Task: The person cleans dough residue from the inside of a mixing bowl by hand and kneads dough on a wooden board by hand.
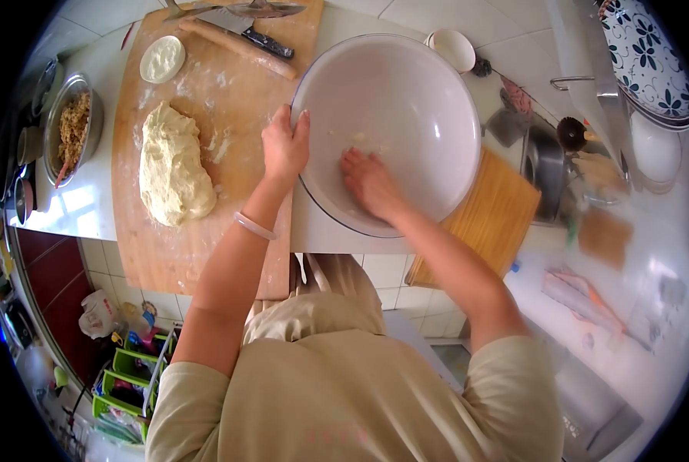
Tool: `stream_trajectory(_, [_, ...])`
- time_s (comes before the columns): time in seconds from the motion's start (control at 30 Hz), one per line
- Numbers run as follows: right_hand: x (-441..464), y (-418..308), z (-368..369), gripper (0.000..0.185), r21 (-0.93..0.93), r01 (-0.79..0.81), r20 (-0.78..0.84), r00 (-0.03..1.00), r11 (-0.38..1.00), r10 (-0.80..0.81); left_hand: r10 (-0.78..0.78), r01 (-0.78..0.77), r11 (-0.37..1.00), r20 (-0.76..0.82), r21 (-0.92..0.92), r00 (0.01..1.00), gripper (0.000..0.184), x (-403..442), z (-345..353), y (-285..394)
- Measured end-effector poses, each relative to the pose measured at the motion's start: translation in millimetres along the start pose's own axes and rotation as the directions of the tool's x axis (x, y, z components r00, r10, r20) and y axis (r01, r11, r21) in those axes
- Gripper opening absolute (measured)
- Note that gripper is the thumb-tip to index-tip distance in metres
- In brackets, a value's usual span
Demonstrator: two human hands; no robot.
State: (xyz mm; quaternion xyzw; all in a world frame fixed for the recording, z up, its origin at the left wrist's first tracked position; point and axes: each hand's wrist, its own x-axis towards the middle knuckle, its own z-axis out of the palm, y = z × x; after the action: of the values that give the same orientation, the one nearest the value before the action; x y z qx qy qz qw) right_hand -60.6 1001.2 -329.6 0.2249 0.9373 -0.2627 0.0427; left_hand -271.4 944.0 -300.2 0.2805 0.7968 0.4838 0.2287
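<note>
A large white mixing bowl (406, 100) with a dark rim stands on the counter, with a few small dough scraps (360, 138) stuck inside it. My left hand (284, 145) grips the bowl's left rim, thumb toward the inside. Inside the bowl, my right hand (369, 183) lies against the lower inner surface with its fingers stretched out, close to the scraps. Left of the bowl, a big lump of pale dough (173, 165) rests on a floured wooden board (237, 192).
A rolling pin (237, 48), a knife (267, 44) and a small dish of flour (162, 59) lie at the board's far end. A metal bowl of filling (73, 127) stands at left. Right of the mixing bowl are a smaller wooden board (487, 219) and a sink (543, 169).
</note>
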Motion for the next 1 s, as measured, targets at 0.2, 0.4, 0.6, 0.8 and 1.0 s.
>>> stream_trajectory(0.2, [19, 62, -24, 0.047, -0.146, -0.262, -0.222, 0.949, 0.954, 0.226, 0.025, -0.025, 1.000, 0.010, 0.015, 1.000, 0.029, 1, -2, 0])
stream_trajectory(0.4, [-23, 16, -22, 0.047, -0.080, -0.179, 0.021, 0.983, 0.981, 0.181, -0.052, 0.053, 0.998, 0.036, -0.037, 0.998, 0.030, 0, -2, 3])
stream_trajectory(0.6, [-20, 38, -20, 0.050, -0.197, -0.350, -0.093, 0.937, 0.916, 0.338, 0.005, -0.005, 1.000, 0.013, 0.018, 1.000, 0.030, 1, -1, -2])
stream_trajectory(0.8, [-15, 56, -28, 0.054, -0.160, -0.346, -0.081, 0.938, 0.925, 0.337, -0.061, 0.063, 0.997, 0.051, -0.038, 0.997, 0.028, 3, 1, -4])
stream_trajectory(1.0, [64, 78, 9, 0.064, -0.116, -0.484, -0.490, 0.787, 0.867, 0.374, -0.028, 0.029, 0.999, 0.048, -0.017, 0.998, 0.027, 0, -1, 2])
